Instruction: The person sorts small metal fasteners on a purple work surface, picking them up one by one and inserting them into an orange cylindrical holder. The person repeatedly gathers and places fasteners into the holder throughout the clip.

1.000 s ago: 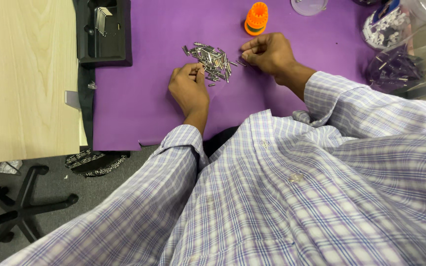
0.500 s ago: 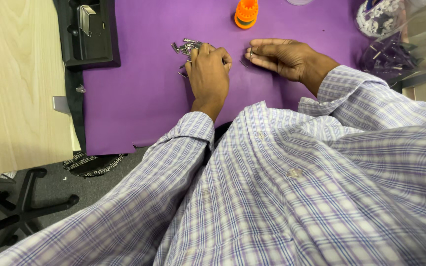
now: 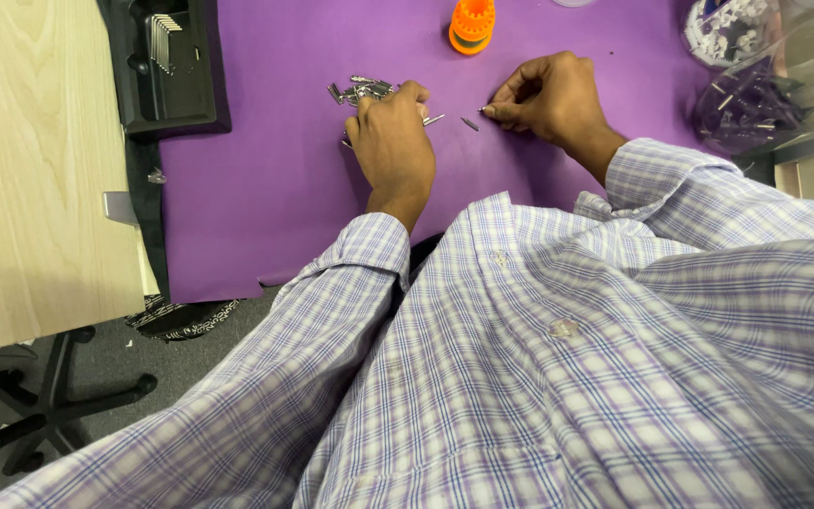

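Two hands: both yours, on the purple mat (image 3: 266, 198).
Left hand (image 3: 393, 141): fingers curled over the pile of metal pins (image 3: 360, 90); grip hidden, cannot tell.
Right hand (image 3: 548, 99): fingers pinching one pin tip.
Loose pin (image 3: 469, 123): nearer the right hand, at its 9 o'clock; axis diagonal.
Black tray (image 3: 167, 90): hex keys, 10 o'clock.
Clear tub (image 3: 756, 104): dark parts, 2 o'clock.
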